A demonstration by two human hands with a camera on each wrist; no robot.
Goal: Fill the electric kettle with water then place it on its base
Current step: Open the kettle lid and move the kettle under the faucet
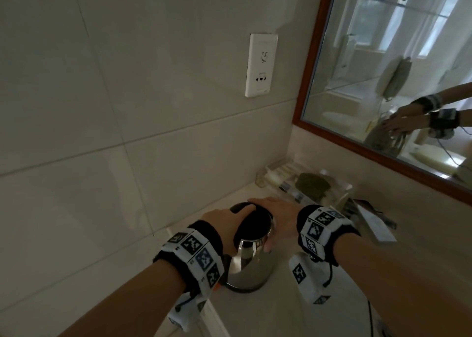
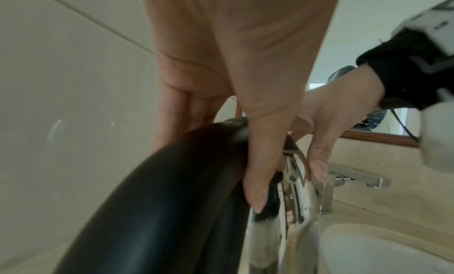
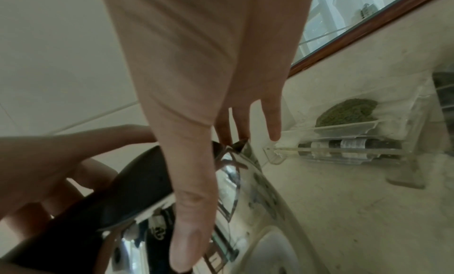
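Observation:
A steel electric kettle (image 1: pixel 249 262) with a black lid (image 1: pixel 255 225) stands upright on its black base (image 1: pixel 244 289) on the counter by the tiled wall. My left hand (image 1: pixel 219 221) is wrapped round the black handle (image 2: pixel 157 200), thumb lying along its inner side. My right hand (image 1: pixel 278 214) lies over the far side of the lid with straight fingers, its thumb (image 3: pixel 189 229) running down the steel body (image 3: pixel 258 200). The lid is closed; any water inside is hidden.
A wall socket (image 1: pixel 261 64) sits on the tiles above the kettle. A wood-framed mirror (image 1: pixel 396 68) hangs to the right. Behind the kettle is a clear tray (image 1: pixel 301 183) of toiletries. A chrome faucet (image 2: pixel 356 176) and basin (image 2: pixel 380 249) lie to the right.

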